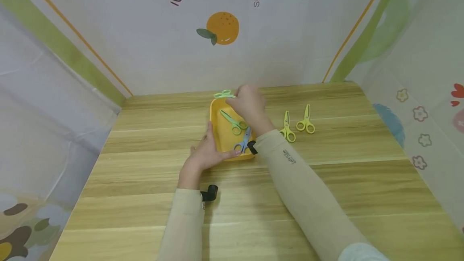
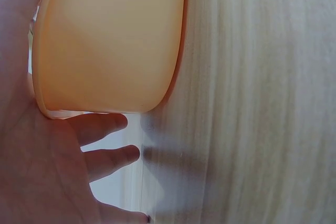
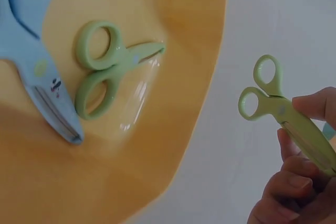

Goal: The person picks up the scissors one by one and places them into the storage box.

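A yellow tray (image 1: pixel 222 132) sits mid-table; in the left wrist view its outer wall (image 2: pixel 110 45) fills the top. My left hand (image 1: pixel 206 152) cups the tray's near left corner, with the thumb along its front rim and the fingers (image 2: pixel 105 124) under the wall. Inside lie a green pair of scissors (image 1: pixel 233 121) (image 3: pixel 105 66) and a blue pair (image 1: pixel 244 141) (image 3: pixel 37 66). My right hand (image 1: pixel 248 104) hovers over the tray's far end and pinches the blades of another green pair of scissors (image 1: pixel 224 94) (image 3: pixel 283 111), handles pointing left.
Two yellow-green scissors (image 1: pixel 287 129) (image 1: pixel 306 121) lie on the wooden table (image 1: pixel 344 172) right of the tray. A patterned backdrop (image 1: pixel 217 27) walls in the table at the back and both sides. A small black device (image 1: pixel 210 192) sits by my left wrist.
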`<state>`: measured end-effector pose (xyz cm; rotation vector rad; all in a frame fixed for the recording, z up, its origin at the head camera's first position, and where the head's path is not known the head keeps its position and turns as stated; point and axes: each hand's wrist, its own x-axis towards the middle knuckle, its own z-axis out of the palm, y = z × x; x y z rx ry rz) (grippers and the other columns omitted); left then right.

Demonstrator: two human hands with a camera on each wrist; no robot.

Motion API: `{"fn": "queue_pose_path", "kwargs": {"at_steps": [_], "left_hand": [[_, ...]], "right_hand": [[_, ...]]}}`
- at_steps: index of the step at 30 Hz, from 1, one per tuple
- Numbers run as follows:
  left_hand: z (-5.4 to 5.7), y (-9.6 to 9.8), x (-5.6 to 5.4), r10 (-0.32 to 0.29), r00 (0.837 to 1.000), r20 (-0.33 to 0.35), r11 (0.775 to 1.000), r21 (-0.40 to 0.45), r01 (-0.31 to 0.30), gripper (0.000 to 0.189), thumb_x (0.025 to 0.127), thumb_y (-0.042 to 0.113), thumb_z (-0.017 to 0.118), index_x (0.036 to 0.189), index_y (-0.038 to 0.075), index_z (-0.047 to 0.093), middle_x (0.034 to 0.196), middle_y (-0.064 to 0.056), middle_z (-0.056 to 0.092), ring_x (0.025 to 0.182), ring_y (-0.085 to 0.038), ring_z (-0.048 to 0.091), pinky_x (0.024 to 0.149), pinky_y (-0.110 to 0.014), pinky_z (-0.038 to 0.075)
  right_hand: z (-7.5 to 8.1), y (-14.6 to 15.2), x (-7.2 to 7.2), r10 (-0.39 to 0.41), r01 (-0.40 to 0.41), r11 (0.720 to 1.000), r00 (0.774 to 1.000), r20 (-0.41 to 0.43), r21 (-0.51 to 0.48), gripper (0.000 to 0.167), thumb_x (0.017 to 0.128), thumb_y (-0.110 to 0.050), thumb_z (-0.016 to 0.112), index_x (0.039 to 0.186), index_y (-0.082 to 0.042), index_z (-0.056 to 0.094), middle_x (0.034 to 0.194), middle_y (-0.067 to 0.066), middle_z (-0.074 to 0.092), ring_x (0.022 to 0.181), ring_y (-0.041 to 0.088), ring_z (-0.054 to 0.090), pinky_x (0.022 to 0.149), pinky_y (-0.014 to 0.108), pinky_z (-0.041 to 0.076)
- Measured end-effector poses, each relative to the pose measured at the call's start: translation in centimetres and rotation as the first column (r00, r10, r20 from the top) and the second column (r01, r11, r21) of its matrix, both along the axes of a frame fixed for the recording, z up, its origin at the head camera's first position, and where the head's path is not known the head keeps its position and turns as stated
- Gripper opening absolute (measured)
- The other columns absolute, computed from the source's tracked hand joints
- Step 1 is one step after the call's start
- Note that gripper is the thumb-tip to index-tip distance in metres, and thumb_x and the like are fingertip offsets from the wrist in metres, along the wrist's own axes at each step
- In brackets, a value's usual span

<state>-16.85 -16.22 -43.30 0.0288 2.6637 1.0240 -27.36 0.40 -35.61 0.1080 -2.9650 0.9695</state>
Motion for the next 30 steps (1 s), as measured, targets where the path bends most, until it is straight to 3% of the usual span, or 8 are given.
{"fn": "queue_pose_path", "kwargs": {"at_steps": [8,13,20,25,30], "left_hand": [[0.0,0.2,0.0,0.005,1.000,0.015,1.000,-0.015,-0.005,0.151,0.074,0.083,0.078,0.170,0.016,-0.020,0.179,-0.014,0.018,0.165,-0.038,0.025,0.122,-0.085,0.005],[-0.1,0.2,-0.2,0.008,1.000,0.012,1.000,-0.026,-0.008,0.153,0.072,0.086,0.076,0.170,0.016,-0.018,0.179,-0.014,0.018,0.164,-0.038,0.026,0.123,-0.084,0.007],[0.0,0.2,-0.2,0.005,1.000,0.019,0.999,-0.031,-0.005,0.153,0.073,0.085,0.076,0.170,0.016,-0.019,0.179,-0.015,0.017,0.165,-0.039,0.025,0.123,-0.084,0.006],[0.1,0.1,-0.1,0.009,1.000,0.025,0.999,-0.032,-0.008,0.153,0.073,0.086,0.076,0.170,0.017,-0.020,0.179,-0.015,0.018,0.165,-0.038,0.023,0.123,-0.084,0.005],[0.0,0.1,-0.1,0.013,0.999,0.029,1.000,-0.023,-0.012,0.153,0.072,0.087,0.075,0.169,0.018,-0.021,0.180,-0.014,0.017,0.166,-0.037,0.022,0.124,-0.083,0.004]], "right_hand": [[-0.9,-0.6,-0.1,0.044,-0.053,0.993,0.995,0.089,0.104,0.057,0.097,-0.040,0.075,0.059,-0.018,0.039,0.056,-0.006,0.034,0.048,0.009,0.030,0.047,0.024,0.030],[-1.3,-0.8,-0.2,0.054,-0.066,0.994,0.990,0.133,0.090,0.055,0.097,-0.034,0.074,0.057,-0.017,0.038,0.052,-0.007,0.032,0.046,0.009,0.030,0.046,0.024,0.033],[-1.8,-1.0,0.0,0.079,-0.111,0.980,0.979,0.187,0.163,0.033,0.098,-0.036,0.072,0.076,-0.014,0.059,0.074,-0.002,0.053,0.066,0.016,0.054,0.075,0.039,0.056],[-1.8,-1.3,0.0,0.109,-0.147,0.978,0.965,0.238,0.148,0.028,0.099,-0.032,0.072,0.082,-0.012,0.064,0.073,-0.001,0.054,0.062,0.015,0.057,0.063,0.033,0.059],[-1.9,-1.8,0.1,0.104,-0.164,0.961,0.961,0.257,0.223,0.025,0.098,-0.037,0.073,0.092,-0.014,0.067,0.080,-0.001,0.060,0.070,0.016,0.057,0.068,0.036,0.054]]}}
